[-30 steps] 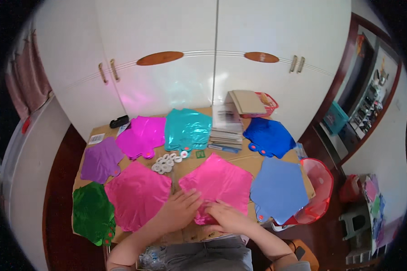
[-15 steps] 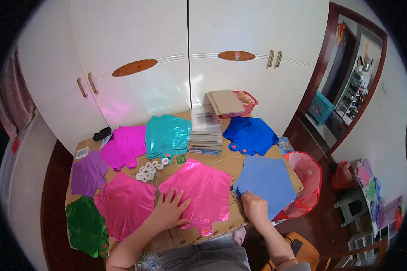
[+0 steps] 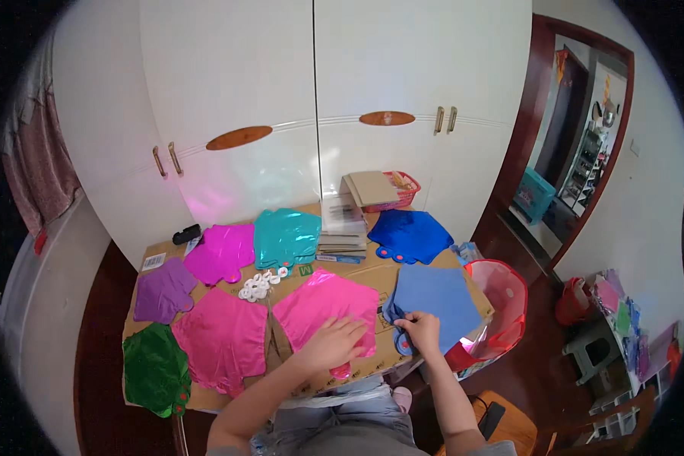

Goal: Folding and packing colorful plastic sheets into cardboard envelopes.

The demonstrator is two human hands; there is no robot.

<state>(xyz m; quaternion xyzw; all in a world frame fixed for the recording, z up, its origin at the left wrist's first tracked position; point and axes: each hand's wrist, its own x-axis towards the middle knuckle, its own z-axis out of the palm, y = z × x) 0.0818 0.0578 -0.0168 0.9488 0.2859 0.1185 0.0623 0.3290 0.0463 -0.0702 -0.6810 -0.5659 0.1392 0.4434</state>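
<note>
My left hand lies with fingers stretched out over a bright pink foil balloon, flat and uninflated. At the right, my right hand has its fingers closed on the left edge of a pale blue foil balloon stack; part of that edge is lifted, and a rounded tab with a red dot shows below it. The pinched layers are partly hidden by the fingers. Another pink foil balloon lies to the left. Small white rings or rolls are heaped behind the bright pink one.
More flat foil balloons spread over the cardboard-covered table: green, purple, magenta, teal, dark blue. A card stack and red basket stand at the back. A red-rimmed bin adjoins the right edge.
My left hand has slid right across the bright pink balloon. My right hand has shifted slightly, and the pale blue stack's left edge is now lifted, showing its tab. The view has tilted and shifted.
</note>
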